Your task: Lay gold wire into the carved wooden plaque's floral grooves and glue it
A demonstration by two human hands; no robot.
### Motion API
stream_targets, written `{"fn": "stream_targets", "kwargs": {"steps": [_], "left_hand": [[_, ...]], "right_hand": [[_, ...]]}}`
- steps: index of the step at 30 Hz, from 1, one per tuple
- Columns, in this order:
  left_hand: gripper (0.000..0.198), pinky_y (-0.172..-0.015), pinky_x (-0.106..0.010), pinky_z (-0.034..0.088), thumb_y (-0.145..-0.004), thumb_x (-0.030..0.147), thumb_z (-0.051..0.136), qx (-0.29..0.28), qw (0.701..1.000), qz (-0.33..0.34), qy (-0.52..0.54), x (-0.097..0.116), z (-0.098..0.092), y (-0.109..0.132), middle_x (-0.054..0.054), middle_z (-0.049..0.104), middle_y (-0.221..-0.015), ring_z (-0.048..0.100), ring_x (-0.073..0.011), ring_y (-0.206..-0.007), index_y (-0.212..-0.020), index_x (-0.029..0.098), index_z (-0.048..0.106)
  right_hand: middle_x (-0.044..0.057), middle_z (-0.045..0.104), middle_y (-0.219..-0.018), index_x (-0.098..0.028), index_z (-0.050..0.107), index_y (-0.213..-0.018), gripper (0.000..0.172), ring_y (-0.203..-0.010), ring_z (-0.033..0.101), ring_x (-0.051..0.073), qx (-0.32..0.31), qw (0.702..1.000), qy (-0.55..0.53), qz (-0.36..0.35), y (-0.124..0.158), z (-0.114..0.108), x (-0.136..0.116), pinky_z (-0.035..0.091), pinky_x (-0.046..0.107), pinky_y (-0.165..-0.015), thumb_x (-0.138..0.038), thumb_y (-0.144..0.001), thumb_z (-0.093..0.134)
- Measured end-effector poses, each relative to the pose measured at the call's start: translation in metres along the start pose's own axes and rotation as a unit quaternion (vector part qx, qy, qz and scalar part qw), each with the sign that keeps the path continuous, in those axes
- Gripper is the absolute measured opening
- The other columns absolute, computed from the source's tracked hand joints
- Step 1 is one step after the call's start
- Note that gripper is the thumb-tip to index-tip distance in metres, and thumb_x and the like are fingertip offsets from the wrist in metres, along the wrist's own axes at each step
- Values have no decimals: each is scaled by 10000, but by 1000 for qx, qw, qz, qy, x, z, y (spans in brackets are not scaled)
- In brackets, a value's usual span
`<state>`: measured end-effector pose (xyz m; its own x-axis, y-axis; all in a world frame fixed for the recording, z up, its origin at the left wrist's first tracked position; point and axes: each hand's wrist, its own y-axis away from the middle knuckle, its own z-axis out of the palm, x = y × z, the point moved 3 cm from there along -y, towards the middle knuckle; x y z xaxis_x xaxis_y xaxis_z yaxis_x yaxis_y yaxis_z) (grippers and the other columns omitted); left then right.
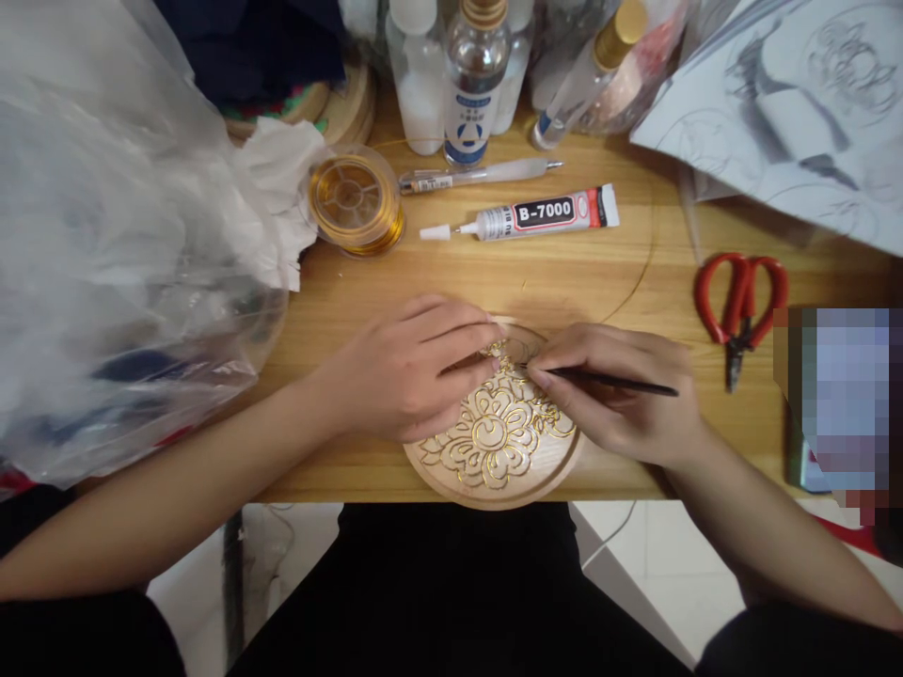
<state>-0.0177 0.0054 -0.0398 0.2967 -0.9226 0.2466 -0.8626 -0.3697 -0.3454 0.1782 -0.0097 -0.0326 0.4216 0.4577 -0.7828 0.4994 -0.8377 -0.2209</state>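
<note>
as right hand [625, 409] pinches tool [621, 383], shaft crosswise — tip leftward

Forearms angling inward, left hand [405, 371] palm down, fingers curled rightward (thumb hidden), right hand [621, 395] in a pen grip, fingertips nearly meeting.

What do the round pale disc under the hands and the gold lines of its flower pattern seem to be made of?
Round pale disc: probably bare light wood, matt, with faint grain on its rim. Gold flower lines: likely thin metal wire, glossy and glinting, like the coil on the clear spool.
</note>
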Motion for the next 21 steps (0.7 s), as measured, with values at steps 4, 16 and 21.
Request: {"fn": "stream_targets", "kwargs": {"steps": [4, 16, 21], "left_hand": [[243, -893, -412, 505, -860, 175, 465, 8, 1000, 3, 8, 0, -1, 0, -106, 660, -1133, 607, -257, -1078, -1008, 130, 652], [246, -904, -426, 514, -833, 175, 504, 27, 999, 12, 15, 0, 0, 2, -145, 666, -1132, 605, -275, -1101, -1026, 76, 621], [291, -910, -417, 511, -844, 203, 476, 4, 1000, 8, 10, 1, -1, 0, -129, 660, -1133, 593, -276, -1097, -1081, 114, 619]], "right_hand": [[20, 665, -724, -197, 609, -842, 102, -661, 635, 136, -3, 1000, 1, -2, 0, 0, 0, 500, 260, -573, -102, -814, 634], [19, 664, -730, -201, 600, -847, 117, -651, 626, 128, -8, 1000, 2, -2, 1, 0, 1, 492, 253, -566, -96, -808, 637], [21, 668, -722, -200, 603, -851, 99, -667, 641, 138, -6, 1000, 6, -4, 1, 0, 0, 507, 261, -585, -107, -820, 624]]}}
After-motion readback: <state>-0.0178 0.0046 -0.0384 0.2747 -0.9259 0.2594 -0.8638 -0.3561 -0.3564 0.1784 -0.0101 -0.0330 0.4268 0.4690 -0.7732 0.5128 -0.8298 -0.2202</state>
